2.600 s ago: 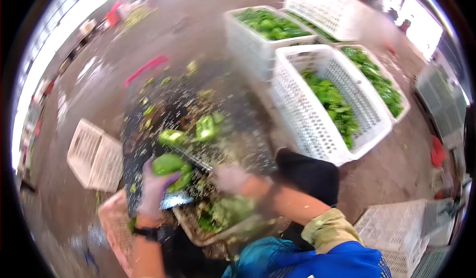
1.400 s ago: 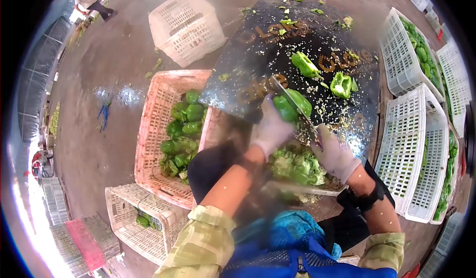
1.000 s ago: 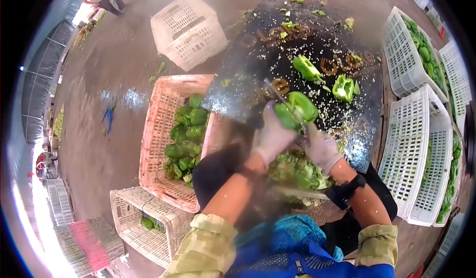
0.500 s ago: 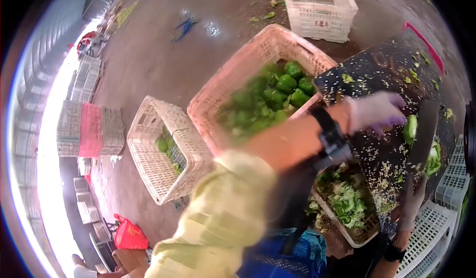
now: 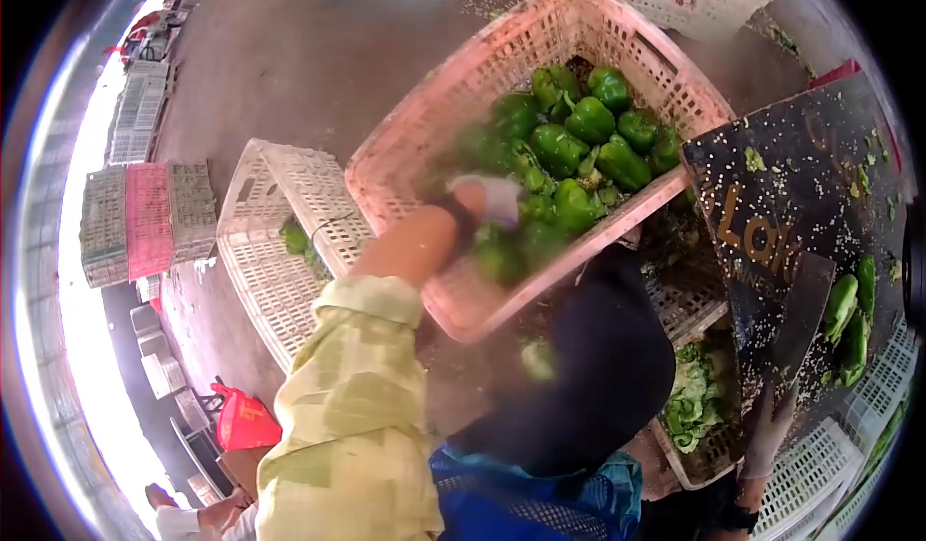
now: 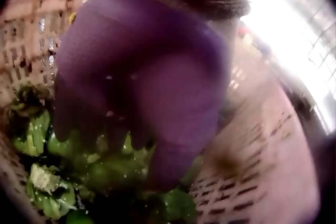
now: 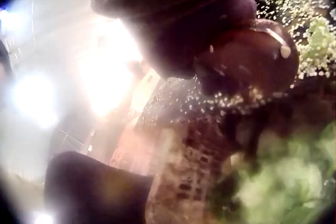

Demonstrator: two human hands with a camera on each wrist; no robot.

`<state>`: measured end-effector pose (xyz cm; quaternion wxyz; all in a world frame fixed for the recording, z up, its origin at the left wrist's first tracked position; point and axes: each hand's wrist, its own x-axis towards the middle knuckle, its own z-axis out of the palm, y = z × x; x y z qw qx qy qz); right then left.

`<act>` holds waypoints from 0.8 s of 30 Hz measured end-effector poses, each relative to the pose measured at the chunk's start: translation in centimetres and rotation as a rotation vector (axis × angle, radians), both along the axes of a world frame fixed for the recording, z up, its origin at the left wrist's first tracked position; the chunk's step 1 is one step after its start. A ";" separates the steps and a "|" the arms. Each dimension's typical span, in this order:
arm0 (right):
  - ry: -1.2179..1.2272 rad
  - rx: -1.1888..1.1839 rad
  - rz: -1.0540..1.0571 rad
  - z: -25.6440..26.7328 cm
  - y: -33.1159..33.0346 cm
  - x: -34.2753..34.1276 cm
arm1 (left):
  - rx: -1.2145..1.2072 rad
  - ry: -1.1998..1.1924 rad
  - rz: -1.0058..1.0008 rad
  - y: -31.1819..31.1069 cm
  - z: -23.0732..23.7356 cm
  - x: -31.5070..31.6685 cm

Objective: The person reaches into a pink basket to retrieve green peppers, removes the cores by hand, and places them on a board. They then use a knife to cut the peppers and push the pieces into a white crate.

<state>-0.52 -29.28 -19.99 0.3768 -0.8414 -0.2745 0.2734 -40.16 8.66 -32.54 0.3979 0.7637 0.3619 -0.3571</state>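
A long pink crate of perforated plastic [image 5: 439, 83] stands on the brown, wet-looking floor [image 5: 280, 88], holding whole, glossy green bell peppers [image 5: 558, 150]. The left hand [image 5: 500, 202], in a pale glove with purple on the palm side, is down inside it among the peppers. Its grip is released: the left wrist view shows the fingers pointing downward over the green heap. That view is too dark to tell which peppers they touch.

The right hand [image 5: 775, 420], gloved as well, is by the near edge of the worktop, its grip clenched around a broad-bladed metal knife [image 5: 806, 314], whose blade lies over the dark surface.

The worktop [image 5: 772, 170] is a black panel with gold-brown lettering, strewn with pale seeds and green scraps. Cut green pepper pieces [image 5: 849, 324] lie on it beyond the blade. Below its edge, a shallow tray [image 5: 667, 452] holds pale green leafy trimmings.

Around the room, a whitish perforated crate [image 5: 685, 1] stands beyond the pink one, and a tipped off-white crate [image 5: 265, 252] with some greens inside is to its left. Farther left are stacked crates with a pink band [image 5: 149, 221], a red plastic bag [image 5: 244, 419] and a strip of glaring daylight. Part of another person shows at the lower left.
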 end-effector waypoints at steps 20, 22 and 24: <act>0.232 -0.100 -0.193 1.0 -0.8 0.2 | 0.193 -0.337 0.284 -2.0 -2.5 4.9; 0.158 -0.042 -0.127 1.0 0.5 -0.3 | 0.343 -0.559 0.257 -2.0 0.7 2.5; 0.236 -0.085 -0.145 1.5 1.3 -0.6 | 0.357 -0.845 0.333 -2.2 4.3 1.5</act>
